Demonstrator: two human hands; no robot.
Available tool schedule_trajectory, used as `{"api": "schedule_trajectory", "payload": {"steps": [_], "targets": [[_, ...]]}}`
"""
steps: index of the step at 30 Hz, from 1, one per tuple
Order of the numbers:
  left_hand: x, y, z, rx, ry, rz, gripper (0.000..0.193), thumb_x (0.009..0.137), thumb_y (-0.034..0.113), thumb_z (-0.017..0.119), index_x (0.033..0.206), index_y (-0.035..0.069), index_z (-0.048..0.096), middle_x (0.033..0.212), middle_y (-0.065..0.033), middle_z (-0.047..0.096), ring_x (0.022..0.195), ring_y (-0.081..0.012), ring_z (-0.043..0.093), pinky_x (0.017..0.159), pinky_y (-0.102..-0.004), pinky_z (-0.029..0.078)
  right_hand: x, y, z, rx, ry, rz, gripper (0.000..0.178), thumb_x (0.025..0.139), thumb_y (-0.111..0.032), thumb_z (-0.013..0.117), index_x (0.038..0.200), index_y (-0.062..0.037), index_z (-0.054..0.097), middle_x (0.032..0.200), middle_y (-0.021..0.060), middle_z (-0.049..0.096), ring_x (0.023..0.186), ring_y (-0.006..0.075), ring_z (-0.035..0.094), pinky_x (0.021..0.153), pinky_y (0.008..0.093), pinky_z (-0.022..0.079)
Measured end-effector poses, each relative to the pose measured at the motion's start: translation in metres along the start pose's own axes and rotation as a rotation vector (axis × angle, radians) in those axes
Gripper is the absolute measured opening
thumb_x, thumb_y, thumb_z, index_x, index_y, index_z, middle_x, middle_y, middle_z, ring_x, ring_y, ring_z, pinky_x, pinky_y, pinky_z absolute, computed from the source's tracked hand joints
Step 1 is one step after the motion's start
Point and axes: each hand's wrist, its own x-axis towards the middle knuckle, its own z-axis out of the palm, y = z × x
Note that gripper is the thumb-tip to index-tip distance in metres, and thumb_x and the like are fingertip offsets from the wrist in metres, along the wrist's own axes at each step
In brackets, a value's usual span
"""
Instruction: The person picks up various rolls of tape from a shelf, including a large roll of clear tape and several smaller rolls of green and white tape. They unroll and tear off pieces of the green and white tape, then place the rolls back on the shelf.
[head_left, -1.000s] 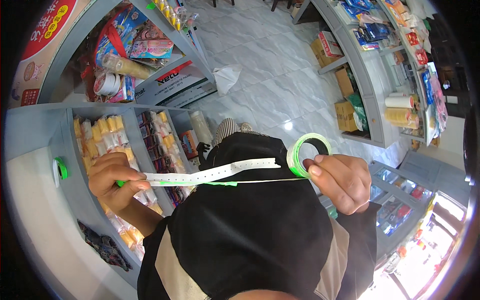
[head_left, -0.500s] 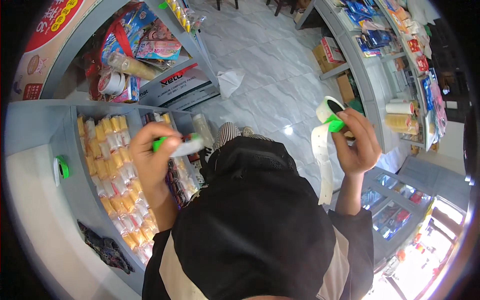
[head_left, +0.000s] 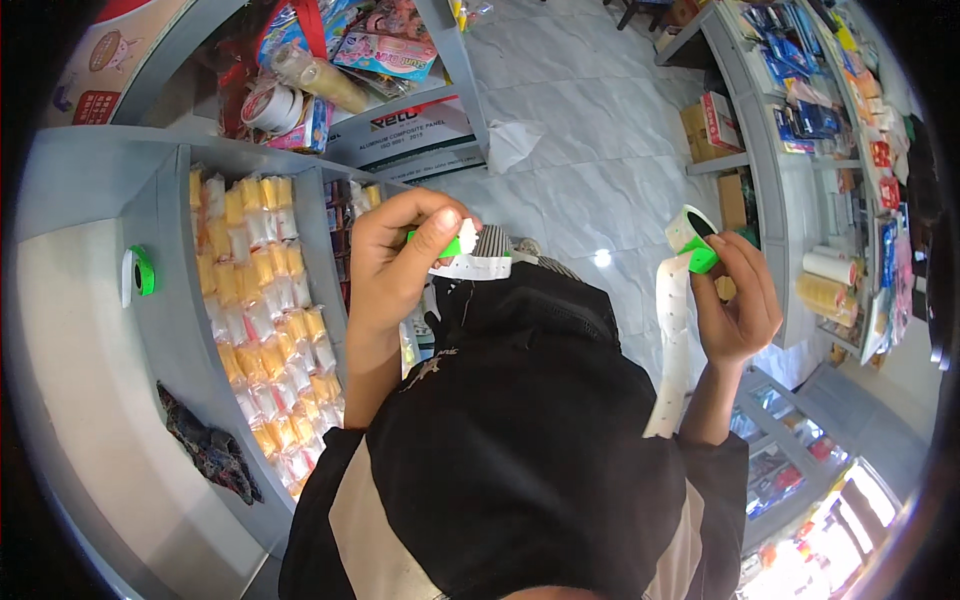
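Note:
My left hand [head_left: 398,255] is closed in a pinch on a short curled label strip [head_left: 478,267], white with bright green parts, in front of my body. Farther right, my right hand [head_left: 742,300] grips a label roll [head_left: 684,236], white outside with a green piece folded near the fingertips. From that roll a long white backing strip [head_left: 672,335] with small slits hangs down toward my right sleeve. Some fingers of the left hand are hidden behind its thumb.
On my left, a grey shelf compartment holds many wrapped yellow and white packets [head_left: 265,300]. A green and white roll [head_left: 140,272] lies on the ledge beside it. Packaged toys [head_left: 385,50] fill a shelf ahead. Stocked shelving [head_left: 800,120] lines the right, past the tiled floor [head_left: 570,180].
My left hand has moved right and up, from over the packets to in front of my body, its strip still held. The view has shifted; the right hand keeps its roll.

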Motion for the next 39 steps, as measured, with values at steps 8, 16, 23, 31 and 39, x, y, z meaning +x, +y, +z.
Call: {"api": "schedule_trajectory", "payload": {"steps": [8,16,23,31,39], "targets": [[0.000,-0.014,-0.004,0.043,0.050,0.022,0.017,0.082,0.015,0.055,0.075,0.000,0.056,0.073,-0.0041,0.057,0.060,-0.0051,0.046,0.054,-0.0187,0.035,0.007,0.005,0.008,0.078,-0.005,-0.029,0.024,0.062,0.008,0.065,0.086,0.0042,0.060,0.082,0.0133,0.060,0.056,0.0129,0.055,0.048,0.0217,0.045],[0.004,-0.006,-0.002,0.221,0.309,0.149,0.013,0.083,0.012,0.053,0.083,-0.001,0.057,0.076,-0.0031,0.057,0.059,-0.0040,0.044,0.052,-0.0169,0.033,0.001,0.010,0.004,0.049,-0.030,0.001,0.024,0.061,0.007,0.065,0.084,0.0025,0.060,0.081,0.0122,0.060,0.058,0.0148,0.057,0.048,0.0222,0.046],[0.003,0.011,-0.013,0.438,0.792,0.306,0.028,0.089,0.022,0.045,0.097,-0.002,0.057,0.084,-0.0062,0.058,0.063,-0.0047,0.044,0.052,-0.0168,0.033,-0.005,0.013,0.000,0.043,-0.055,0.046,0.026,0.061,0.007,0.064,0.086,0.0022,0.060,0.082,0.0116,0.060,0.057,0.0146,0.056,0.049,0.0225,0.046],[0.001,0.009,0.070,0.087,-0.382,0.148,0.021,0.081,0.006,0.051,0.100,-0.004,0.057,0.078,-0.0047,0.051,0.071,-0.0098,0.047,0.064,-0.0215,0.037,-0.014,0.008,0.008,0.158,-0.133,0.042,0.025,0.063,0.006,0.064,0.087,0.0011,0.060,0.082,0.0104,0.059,0.056,0.0129,0.055,0.047,0.0214,0.044],[0.009,-0.030,0.087,0.031,-0.450,-0.007,0.021,0.075,0.000,0.061,0.096,-0.003,0.057,0.086,-0.0057,0.057,0.081,-0.0100,0.052,0.073,-0.0222,0.040,-0.023,-0.002,0.006,0.282,-0.156,0.095,0.026,0.063,0.005,0.065,0.088,0.0016,0.060,0.082,0.0097,0.059,0.057,0.0108,0.054,0.047,0.0209,0.044]]}}
